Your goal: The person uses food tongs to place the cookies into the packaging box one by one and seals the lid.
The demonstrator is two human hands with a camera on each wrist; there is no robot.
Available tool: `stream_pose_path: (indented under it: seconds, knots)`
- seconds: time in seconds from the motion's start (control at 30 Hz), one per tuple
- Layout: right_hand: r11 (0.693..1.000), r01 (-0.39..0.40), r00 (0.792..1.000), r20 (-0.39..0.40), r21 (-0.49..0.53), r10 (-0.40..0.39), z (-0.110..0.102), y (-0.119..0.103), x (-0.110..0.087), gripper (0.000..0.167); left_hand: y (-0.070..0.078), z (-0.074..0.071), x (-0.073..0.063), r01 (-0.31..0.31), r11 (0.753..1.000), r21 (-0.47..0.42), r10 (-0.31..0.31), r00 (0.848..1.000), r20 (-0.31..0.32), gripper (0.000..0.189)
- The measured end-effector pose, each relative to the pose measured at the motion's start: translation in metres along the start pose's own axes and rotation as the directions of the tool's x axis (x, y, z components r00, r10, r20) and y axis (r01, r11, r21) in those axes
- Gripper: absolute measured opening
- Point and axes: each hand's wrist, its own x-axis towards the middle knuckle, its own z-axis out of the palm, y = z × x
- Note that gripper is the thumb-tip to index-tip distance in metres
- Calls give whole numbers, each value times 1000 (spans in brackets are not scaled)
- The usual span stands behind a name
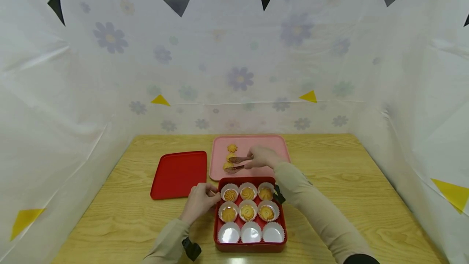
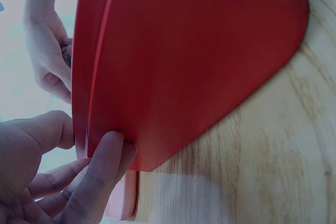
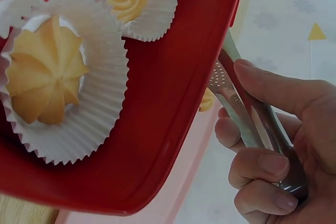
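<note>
A red box (image 1: 250,247) holds white paper cups in rows. Swirled cookies (image 1: 247,212) sit in the back and middle rows; bare bottoms show in the front-row cups (image 1: 250,232). My left hand (image 1: 200,202) pinches the box's rim near its back left corner; in the left wrist view, fingers (image 2: 100,177) press the outer wall. My right hand (image 1: 261,157) grips metal tongs (image 3: 257,119) above the pink tray (image 1: 264,144). The tongs' spread tips lie around the cookies (image 1: 228,165) nearest the box; whether they touch one, I cannot tell.
A flat red tray or lid (image 1: 179,174) lies left of the pink tray. Another cookie (image 1: 232,148) is farther back on the pink tray. White flowered sheeting (image 1: 239,78) encloses the wooden table (image 1: 348,182) at the back and sides.
</note>
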Motion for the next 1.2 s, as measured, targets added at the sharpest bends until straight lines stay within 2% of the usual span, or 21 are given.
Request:
stream_pose_path:
  seconds: [0.4, 0.77, 1.2]
  knots:
    - [999, -27, 1000, 12, -33, 27, 3, -4, 7, 40, -1, -1, -1, -24, 1000, 4, 24, 1000, -5, 12]
    - [998, -47, 999, 24, -46, 48, 2, -7, 6, 42, 2, 0, -1, 6, 1000, -10, -6, 1000, 6, 12]
    - [998, -27, 999, 16, -59, 28, 4, -3, 10, 38, 1, 0, -1, -20, 1000, -10, 20, 1000, -1, 11]
